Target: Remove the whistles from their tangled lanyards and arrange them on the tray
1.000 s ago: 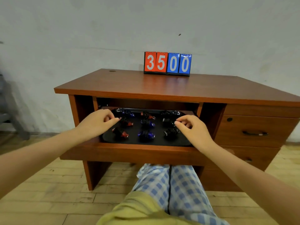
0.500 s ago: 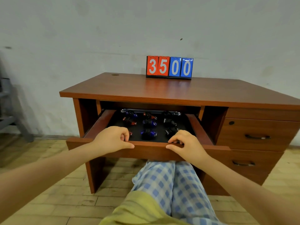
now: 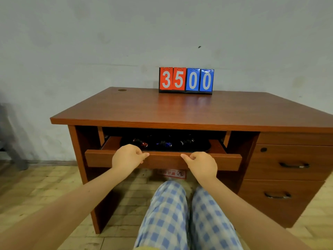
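Left hand: fingers curled over the top edge of the drawer front, thumb toward the middle; it grips the panel left of centre.
Right hand: same hold, fingers curled on the top edge right of centre, thumb pointing inward.
Drawer: only partly open under the desk top; its rear part is in shadow.
Tray: black, lying inside the drawer, only its front strip shows.
Whistles: three visible in the front row on the tray, a red one at left, a blue one in the middle, a dark one at right; any behind are hidden under the desk top.
Lanyards: cannot tell, too dark.
Scoreboard: upright at the back of the desk top, reads 3500, two red cards then two blue.
Side drawers: right of the open drawer, closed, dark handles.
Legs: blue checked trousers, below the drawer.
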